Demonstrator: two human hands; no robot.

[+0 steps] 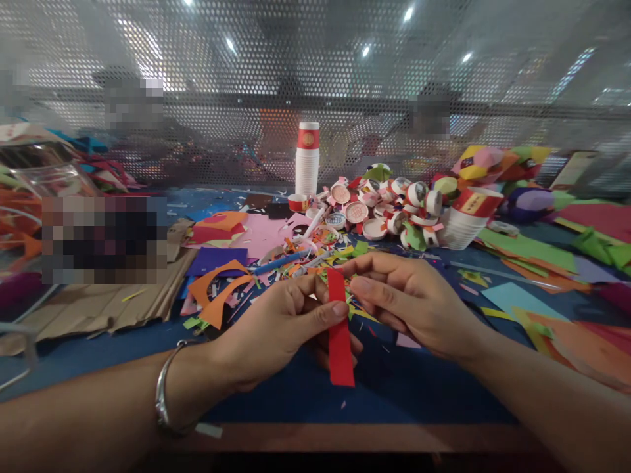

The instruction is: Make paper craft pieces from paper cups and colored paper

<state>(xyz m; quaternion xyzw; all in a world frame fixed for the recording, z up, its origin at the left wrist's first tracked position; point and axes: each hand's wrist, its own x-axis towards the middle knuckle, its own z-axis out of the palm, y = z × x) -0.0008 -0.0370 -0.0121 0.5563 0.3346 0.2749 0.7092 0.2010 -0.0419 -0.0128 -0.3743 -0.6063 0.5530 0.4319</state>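
Note:
Above the front of the blue table I see a red paper strip (340,348), upright and long. My left hand (290,315) is closed on it, thumb pressed on its front and fingers behind. My right hand (409,302) is at the strip's upper right edge. Its index fingertip reaches the top of the strip, and the thumb stands a little apart from that finger, with the other fingers curled below. Behind both hands lie many small colored paper scraps (357,249), and an orange paper offcut (217,309) is left of my left hand.
A stack of paper cups (307,174) rises at the back, beside a heap of cut cup pieces (355,211). More cups (463,226) lean at right. Colored sheets (527,302) spread rightward; folded brown cardboard (113,299) lies left. A perforated metal screen (276,85) stands behind.

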